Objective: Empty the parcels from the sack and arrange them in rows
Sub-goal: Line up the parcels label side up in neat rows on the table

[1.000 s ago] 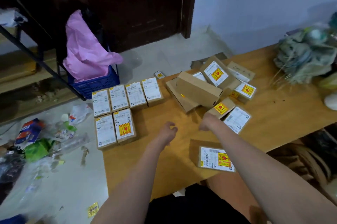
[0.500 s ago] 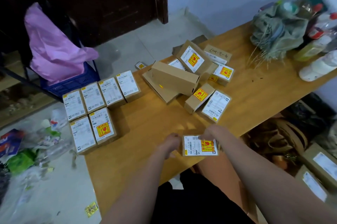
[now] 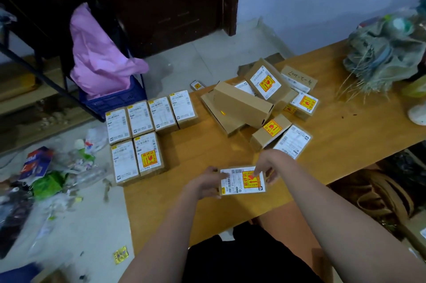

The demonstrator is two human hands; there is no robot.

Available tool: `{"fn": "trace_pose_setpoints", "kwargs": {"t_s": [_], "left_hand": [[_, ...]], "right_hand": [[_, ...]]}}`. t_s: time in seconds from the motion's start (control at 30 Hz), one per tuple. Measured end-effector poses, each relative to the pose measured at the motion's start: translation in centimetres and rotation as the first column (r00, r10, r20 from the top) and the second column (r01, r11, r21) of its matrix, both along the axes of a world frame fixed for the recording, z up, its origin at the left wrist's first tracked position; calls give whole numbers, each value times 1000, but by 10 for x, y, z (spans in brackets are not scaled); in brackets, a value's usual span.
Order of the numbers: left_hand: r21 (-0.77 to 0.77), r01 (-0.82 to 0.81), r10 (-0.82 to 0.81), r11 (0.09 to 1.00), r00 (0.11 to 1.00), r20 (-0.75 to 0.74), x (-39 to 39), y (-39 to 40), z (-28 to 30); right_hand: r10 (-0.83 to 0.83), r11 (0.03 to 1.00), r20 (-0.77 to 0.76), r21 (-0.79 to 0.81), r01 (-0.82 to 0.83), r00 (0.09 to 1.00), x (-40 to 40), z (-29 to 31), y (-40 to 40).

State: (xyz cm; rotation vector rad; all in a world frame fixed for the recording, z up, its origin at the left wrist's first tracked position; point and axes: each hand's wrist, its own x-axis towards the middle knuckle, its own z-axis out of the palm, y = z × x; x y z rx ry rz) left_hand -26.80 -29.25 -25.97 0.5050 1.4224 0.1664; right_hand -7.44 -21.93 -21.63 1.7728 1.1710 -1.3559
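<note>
Lifted since earlier, one parcel (image 3: 242,182) is gripped by both hands; six parcels (image 3: 147,130) rowed.

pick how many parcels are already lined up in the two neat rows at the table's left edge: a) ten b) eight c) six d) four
c: the back row holds four parcels side by side and the front row holds two, making six; the parcel gripped by the left hand and right hand is not yet placed, and the rest lie in a loose pile.
</note>
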Motion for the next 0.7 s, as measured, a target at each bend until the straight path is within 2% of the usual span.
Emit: {"fn": "trace_pose_setpoints", "kwargs": {"t_s": [0.2,0.37,0.57,0.7], "left_hand": [[94,-153,153,984,988,13,-40,-7,10],[103,-428,417,898,902,115,-73,-14,20],[147,-580,549,801,810,207,-110,-28,14],[146,-688,658,711,724,209,-120,-33,17]], "right_hand": [[54,993,-35,-107,-58,998,-42,4,13],[43,978,-127,-199,-68,991,-82,9,7],[94,981,-259,-141,-134,961,-118,3,3],[-51,993,-436,-117,-1,899,-130,-1,2]]}}
